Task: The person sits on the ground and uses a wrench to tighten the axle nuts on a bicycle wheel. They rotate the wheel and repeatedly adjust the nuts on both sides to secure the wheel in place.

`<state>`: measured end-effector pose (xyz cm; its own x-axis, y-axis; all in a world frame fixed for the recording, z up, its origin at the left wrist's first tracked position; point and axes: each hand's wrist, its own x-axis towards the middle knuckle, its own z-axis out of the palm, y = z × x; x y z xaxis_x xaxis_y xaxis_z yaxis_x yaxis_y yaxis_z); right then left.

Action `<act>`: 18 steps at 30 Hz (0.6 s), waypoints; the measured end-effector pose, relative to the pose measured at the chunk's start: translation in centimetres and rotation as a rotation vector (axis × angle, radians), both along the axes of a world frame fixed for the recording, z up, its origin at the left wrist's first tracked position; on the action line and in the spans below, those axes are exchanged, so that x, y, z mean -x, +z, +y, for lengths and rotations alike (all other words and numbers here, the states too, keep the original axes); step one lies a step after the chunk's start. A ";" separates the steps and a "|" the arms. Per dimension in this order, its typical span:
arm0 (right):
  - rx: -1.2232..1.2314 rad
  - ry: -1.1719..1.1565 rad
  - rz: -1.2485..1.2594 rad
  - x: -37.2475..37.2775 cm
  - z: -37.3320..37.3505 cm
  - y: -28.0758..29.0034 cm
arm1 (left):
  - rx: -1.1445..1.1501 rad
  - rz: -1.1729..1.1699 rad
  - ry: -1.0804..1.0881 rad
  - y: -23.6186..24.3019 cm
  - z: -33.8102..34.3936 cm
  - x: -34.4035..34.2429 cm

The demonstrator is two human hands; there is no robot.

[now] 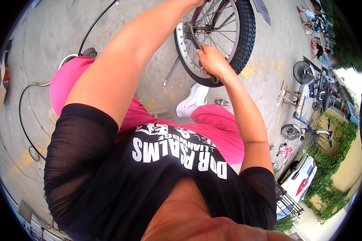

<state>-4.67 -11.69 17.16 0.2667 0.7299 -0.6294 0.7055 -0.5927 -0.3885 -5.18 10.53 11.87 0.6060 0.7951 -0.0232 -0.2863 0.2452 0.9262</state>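
My right hand (214, 61) is closed around the handle of a metal wrench (196, 42). The handle's end sticks out below my fist, and its head lies over the side of a spoked wheel (228, 54), close to the hub (208, 28). Black knobbly tyre rubber (245, 37) runs around the wheel's rim. At the upper edge of the view, my left hand (198, 2) reaches to the wheel's far side. Most of it is cut off, so its fingers and anything in them are hidden.
A thin metal rod (171, 72) and a small metal fitting (221, 103) lie near my white shoe (193, 99). Black hose (91, 35) curves over the concrete at left. Parked two-wheelers (303, 72), a white car (302, 181) and seated people (320, 52) are off to the right.
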 end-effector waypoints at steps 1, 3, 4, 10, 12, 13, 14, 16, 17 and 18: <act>0.069 0.036 0.000 -0.4 0.9 0.7 | 0.001 -0.017 -0.011 0.2 -0.1 0.2; 0.124 0.097 -0.040 -1.1 2.1 1.2 | 0.003 -0.034 -0.030 0.4 -0.3 0.2; 0.141 0.121 -0.047 -1.1 2.8 1.8 | 0.003 -0.029 -0.030 0.4 -0.2 0.3; 0.308 0.308 -0.143 -1.2 7.2 3.7 | 0.022 -0.081 -0.036 -0.1 0.0 0.2; 0.361 0.351 -0.127 -2.0 8.6 3.3 | 0.015 -0.076 -0.036 -0.3 0.1 -0.3; 0.432 0.374 -0.137 -2.1 9.3 3.2 | 0.005 -0.058 -0.028 -0.3 0.1 -0.5; 0.418 0.395 -0.165 -2.1 9.7 3.1 | -0.005 -0.039 -0.017 -0.3 0.2 -0.6; 0.408 0.340 -0.119 -2.0 8.7 2.8 | 0.003 -0.031 -0.035 -0.2 0.0 -0.8; 0.382 0.331 -0.135 -1.8 7.7 2.3 | 0.002 -0.028 -0.032 -0.1 0.0 -0.6; 0.356 0.326 -0.152 -1.2 6.3 1.7 | 0.003 -0.025 -0.025 -0.1 0.1 -0.3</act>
